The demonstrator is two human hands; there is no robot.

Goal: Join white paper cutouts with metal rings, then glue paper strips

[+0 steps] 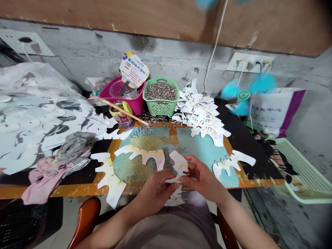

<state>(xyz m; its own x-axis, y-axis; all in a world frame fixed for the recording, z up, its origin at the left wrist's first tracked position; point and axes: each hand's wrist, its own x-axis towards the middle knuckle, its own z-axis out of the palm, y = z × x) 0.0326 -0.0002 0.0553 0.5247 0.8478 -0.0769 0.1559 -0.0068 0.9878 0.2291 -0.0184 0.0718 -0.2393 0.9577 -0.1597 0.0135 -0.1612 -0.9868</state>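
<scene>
At the table's front edge, my left hand [160, 188] and my right hand [198, 176] both grip one white cut-out piece [178, 162] with curved tabs. My left fingers are closed on its left side, my right thumb and fingers pinch its right side. A small metal ring seems to sit by the fingers, partly hidden. Beyond my hands lies another white cut-out strip [140, 152] with yellowish smears. A similar strip [110, 176] rests at the left, overhanging the edge. To the right, a strip [232, 162] has metal rings on its tabs.
Loose metal rings [163, 139] lie before a green basket [162, 109] full of rings. Beside it stand a pink basket [140, 103] and a yellow tub [124, 119] with a stick [129, 114] across it. White pieces [204, 117] are piled right, near a spinning blue fan [243, 95].
</scene>
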